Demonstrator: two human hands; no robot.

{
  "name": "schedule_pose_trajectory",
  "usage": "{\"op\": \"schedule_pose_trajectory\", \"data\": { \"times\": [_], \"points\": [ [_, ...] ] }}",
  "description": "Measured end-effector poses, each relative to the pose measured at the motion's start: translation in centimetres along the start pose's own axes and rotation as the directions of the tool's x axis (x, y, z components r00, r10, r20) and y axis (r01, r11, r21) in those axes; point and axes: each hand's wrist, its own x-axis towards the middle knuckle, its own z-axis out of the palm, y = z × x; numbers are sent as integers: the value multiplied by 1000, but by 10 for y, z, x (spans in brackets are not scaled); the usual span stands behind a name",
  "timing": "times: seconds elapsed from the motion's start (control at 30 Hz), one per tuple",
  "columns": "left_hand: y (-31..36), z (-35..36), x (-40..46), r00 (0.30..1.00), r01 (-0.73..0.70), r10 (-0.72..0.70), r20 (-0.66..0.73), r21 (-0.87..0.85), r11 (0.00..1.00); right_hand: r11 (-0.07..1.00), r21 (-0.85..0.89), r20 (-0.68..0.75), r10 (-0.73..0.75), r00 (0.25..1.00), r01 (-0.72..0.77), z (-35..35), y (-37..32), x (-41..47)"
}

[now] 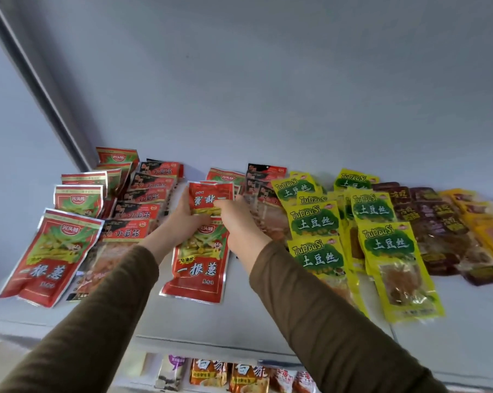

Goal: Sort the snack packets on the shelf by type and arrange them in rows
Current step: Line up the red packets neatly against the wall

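1. Both hands meet at the centre of the frame on one red packet, which is turned upside down. The left hand has its grip closed on the packet's left edge, fingers curled behind it; the right hand pinches its lower right part.
2. Just below the held packet, a second red packet lies flat on the white shelf, partly under the two hands.
3. At the left of the frame, a row of the same red packets runs toward the back wall.
4. Beside that row, black-and-red packets overlap in a row of their own; more of them sit behind the right hand.
5. Right of centre, yellow-and-green packets lie in overlapping rows.
6. Further right are dark maroon packets, then orange-yellow packets at the right edge.
7. Both brown sleeves rise from the bottom of the frame.
8. At the bottom, a lower shelf holds more packets.
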Motion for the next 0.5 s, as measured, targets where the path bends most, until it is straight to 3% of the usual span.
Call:
{"op": "schedule_pose_trajectory", "data": {
  "times": [0.23,0.33,0.5],
  "points": [
    [4,-7,26,993,117,-116,23,-93,989,1000,13,-78,-25,997,26,-3,-14,20],
    [9,-8,34,988,153,-153,7,-132,979,999,30,-32,17,999,-16,-2,-16,23],
    [11,-12,41,987,154,-157,-37,-62,986,1000,6,-16,-6,1000,7,6,-13,27]
  ]
}}
